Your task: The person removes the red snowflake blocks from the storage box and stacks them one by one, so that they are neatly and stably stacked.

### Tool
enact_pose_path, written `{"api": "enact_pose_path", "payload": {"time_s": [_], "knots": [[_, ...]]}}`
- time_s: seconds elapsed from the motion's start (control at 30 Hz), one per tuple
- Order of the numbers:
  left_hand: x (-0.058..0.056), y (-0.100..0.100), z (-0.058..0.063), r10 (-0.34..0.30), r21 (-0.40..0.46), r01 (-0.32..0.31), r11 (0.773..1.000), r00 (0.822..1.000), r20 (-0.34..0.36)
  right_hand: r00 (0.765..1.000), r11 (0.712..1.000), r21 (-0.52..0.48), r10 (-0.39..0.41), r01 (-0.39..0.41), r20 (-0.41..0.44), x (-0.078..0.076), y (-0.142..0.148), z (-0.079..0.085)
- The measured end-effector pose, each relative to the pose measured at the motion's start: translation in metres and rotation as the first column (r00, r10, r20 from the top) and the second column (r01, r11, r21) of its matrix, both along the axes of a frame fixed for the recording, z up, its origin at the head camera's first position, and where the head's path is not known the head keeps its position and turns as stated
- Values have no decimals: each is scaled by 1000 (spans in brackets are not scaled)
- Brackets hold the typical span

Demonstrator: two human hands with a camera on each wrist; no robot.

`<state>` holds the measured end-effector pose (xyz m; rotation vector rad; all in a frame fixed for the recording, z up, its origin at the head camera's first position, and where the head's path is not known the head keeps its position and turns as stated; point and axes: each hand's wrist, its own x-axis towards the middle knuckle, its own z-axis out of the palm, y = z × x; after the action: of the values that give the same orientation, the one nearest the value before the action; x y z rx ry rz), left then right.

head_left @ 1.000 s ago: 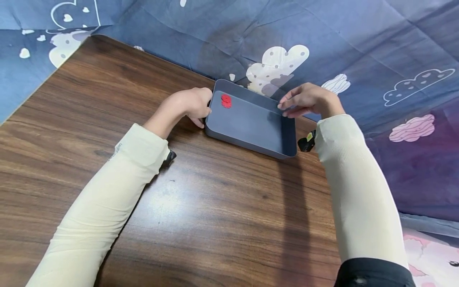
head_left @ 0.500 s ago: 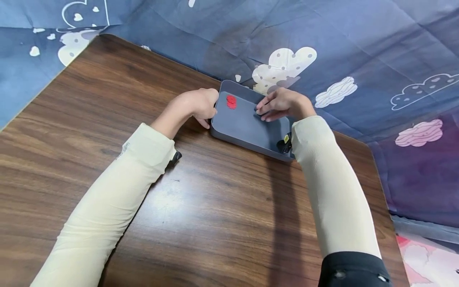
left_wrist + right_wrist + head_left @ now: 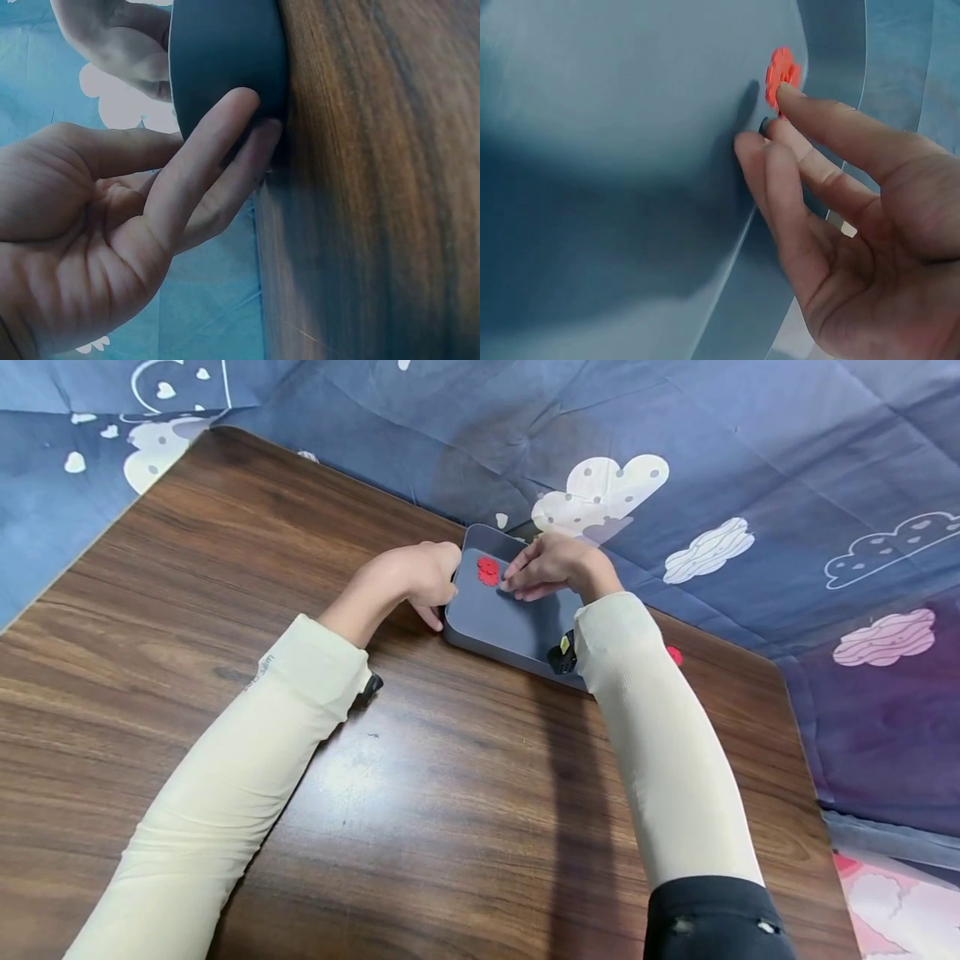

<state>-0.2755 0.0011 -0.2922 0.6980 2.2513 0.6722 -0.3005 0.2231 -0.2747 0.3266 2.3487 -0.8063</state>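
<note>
A shallow grey tray [image 3: 487, 642] lies on the table, with several small red scalloped pieces [image 3: 487, 571] inside near its far left corner. My left hand [image 3: 422, 578] grips the tray's left end, fingers against the outer wall [image 3: 225, 67] in the left wrist view. Over the tray's inside, my right hand [image 3: 553, 568] pinches a small dark piece [image 3: 763, 126] at its fingertips, mostly hidden by them. Those fingertips are right beside the red pieces; in the right wrist view the thumb overlaps the red pieces [image 3: 778, 71].
Another red piece [image 3: 675, 655] shows on the wooden table [image 3: 420, 827] beyond the right sleeve [image 3: 667, 743]. A blue cloth [image 3: 420, 435] with cloud prints hangs behind the table's far edge. A black wrist device [image 3: 562, 653] sits under the right wrist, over the tray.
My right hand has moved left from the tray's far right side to beside the red pieces. The red piece on the table has come into view. My left hand keeps its grip.
</note>
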Motion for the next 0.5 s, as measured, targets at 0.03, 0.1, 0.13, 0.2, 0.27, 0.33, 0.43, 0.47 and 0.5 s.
{"api": "enact_pose_path", "payload": {"time_s": [0.03,0.1,0.13,0.2,0.27,0.33,0.43,0.47,0.5], "knots": [[0,0,0,1,-2,-1,1000,1000,-2,1000,1000,16,14,-13,-2,-1,-3,0],[1,0,0,-6,-14,5,1000,1000,-17,999,998,49,33,-33,-1,-1,-7,-1],[1,1,-1,-9,-18,8,1000,1000,-23,999,997,66,40,-39,-4,-2,-8,-1],[1,1,-1,-15,-27,15,1000,999,-32,999,994,96,48,-46,-16,-3,-11,-1],[2,1,-1,-17,-32,16,999,999,-34,998,992,120,52,-48,-29,-4,-14,-2],[2,1,-1,-16,-31,15,999,999,-31,997,987,150,62,-54,-48,-5,-17,-2],[2,1,-1,-15,-34,13,999,999,-40,995,979,189,83,-71,-58,-7,-20,-4],[2,1,-1,-15,-35,13,999,999,-43,994,976,205,93,-79,-62,-8,-21,-5],[2,0,-1,-15,-34,14,999,999,-46,993,973,215,99,-85,-59,-9,-21,-5]]}}
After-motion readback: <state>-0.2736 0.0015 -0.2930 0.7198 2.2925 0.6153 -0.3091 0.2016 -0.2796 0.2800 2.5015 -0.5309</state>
